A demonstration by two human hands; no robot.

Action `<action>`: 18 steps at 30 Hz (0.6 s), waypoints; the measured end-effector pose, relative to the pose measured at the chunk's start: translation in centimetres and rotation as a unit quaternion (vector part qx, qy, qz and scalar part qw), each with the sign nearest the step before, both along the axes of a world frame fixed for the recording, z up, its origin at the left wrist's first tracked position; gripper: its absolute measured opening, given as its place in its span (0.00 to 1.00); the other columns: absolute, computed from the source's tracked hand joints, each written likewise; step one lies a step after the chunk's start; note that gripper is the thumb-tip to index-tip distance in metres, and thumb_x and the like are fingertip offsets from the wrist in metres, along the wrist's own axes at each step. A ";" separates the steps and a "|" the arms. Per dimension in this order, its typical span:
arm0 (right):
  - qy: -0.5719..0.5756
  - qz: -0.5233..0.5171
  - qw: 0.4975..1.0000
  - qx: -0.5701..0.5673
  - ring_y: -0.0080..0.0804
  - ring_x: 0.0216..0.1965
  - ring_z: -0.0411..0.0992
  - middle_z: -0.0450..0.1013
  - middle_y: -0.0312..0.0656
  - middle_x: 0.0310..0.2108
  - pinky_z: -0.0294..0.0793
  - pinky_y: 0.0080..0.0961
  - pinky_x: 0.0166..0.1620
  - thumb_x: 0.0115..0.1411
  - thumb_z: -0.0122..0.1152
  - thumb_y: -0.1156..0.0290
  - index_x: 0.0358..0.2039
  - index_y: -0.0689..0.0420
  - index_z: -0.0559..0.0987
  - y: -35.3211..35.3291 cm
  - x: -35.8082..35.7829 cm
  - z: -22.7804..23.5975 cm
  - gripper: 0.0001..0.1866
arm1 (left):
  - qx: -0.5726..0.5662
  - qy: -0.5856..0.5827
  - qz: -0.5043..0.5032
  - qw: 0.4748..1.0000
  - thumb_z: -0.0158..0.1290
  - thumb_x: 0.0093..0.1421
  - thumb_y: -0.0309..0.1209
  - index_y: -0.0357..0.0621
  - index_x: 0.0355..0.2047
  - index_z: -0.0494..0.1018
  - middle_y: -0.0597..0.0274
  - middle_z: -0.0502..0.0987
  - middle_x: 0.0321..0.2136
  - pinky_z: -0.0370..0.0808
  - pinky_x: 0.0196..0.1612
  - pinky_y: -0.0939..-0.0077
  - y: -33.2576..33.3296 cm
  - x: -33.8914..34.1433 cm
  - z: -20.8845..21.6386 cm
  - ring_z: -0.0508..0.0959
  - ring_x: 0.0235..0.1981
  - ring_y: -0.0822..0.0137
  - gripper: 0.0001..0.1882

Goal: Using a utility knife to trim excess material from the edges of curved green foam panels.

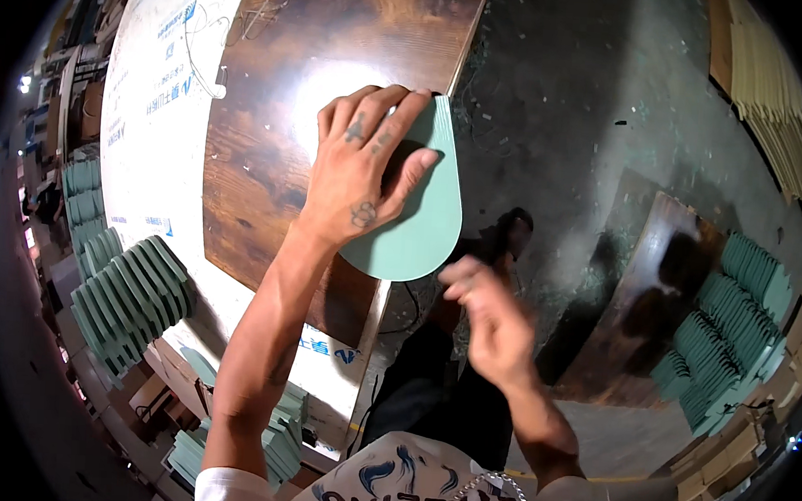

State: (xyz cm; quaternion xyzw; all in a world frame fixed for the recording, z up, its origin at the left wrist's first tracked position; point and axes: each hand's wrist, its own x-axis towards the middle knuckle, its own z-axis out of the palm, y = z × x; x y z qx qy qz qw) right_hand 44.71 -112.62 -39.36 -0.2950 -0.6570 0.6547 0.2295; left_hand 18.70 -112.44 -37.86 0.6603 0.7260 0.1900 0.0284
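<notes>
A pale green flat panel (421,220) with a rounded near end lies on the brown wood-grain board (270,144), jutting past its right edge. My left hand (362,158) grips the panel from above, fingers reaching over its far part and thumb resting on its face. What lies under the palm is hidden. My right hand (492,323) hovers off the board, just right of the panel's near end and apart from it. Its fingers look curled but are smeared by motion, so whether they hold anything does not show.
Stacked green panels (135,305) stand at the left, with more green pieces (278,435) below. White printed sheeting (154,120) lies under the board. Thin string (212,82) trails across it. At right, more green stacks (723,331) sit beside a brown board (638,308) over the grey floor (553,122).
</notes>
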 end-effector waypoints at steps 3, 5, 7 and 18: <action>-0.001 -0.089 0.991 0.101 0.29 0.41 0.78 0.79 0.48 0.43 0.77 0.26 0.47 0.72 0.46 0.78 0.59 0.65 0.74 6.6 -2.9 0.2 0.18 | -0.013 0.040 0.162 0.986 0.57 0.65 0.47 0.38 0.52 0.71 0.48 0.70 0.47 0.63 0.58 0.50 -0.3 1.0 -0.5 0.68 0.51 0.49 0.26; 0.047 -0.099 0.988 0.106 0.37 0.42 0.82 0.80 0.49 0.44 0.81 0.27 0.43 0.69 0.50 0.82 0.58 0.55 0.77 9.7 -6.0 -1.6 0.20 | -0.005 0.032 0.108 0.994 0.56 0.66 0.46 0.38 0.51 0.70 0.49 0.69 0.46 0.64 0.54 0.51 -0.3 0.9 -0.8 0.68 0.48 0.50 0.24; 0.079 -0.059 0.980 0.171 0.41 0.41 0.82 0.80 0.49 0.44 0.83 0.31 0.42 0.66 0.52 0.84 0.58 0.53 0.77 11.7 -8.7 -3.0 0.22 | -0.009 0.015 0.089 0.996 0.56 0.66 0.45 0.38 0.51 0.70 0.49 0.69 0.46 0.64 0.53 0.52 -0.2 0.6 -0.7 0.68 0.48 0.51 0.23; 0.089 -0.047 0.971 0.215 0.39 0.40 0.82 0.81 0.45 0.44 0.84 0.31 0.42 0.68 0.53 0.80 0.57 0.49 0.78 12.2 -9.9 -3.7 0.20 | 0.002 0.010 0.077 0.997 0.56 0.66 0.41 0.40 0.50 0.71 0.53 0.71 0.45 0.65 0.52 0.55 -0.1 0.8 -0.6 0.68 0.46 0.52 0.20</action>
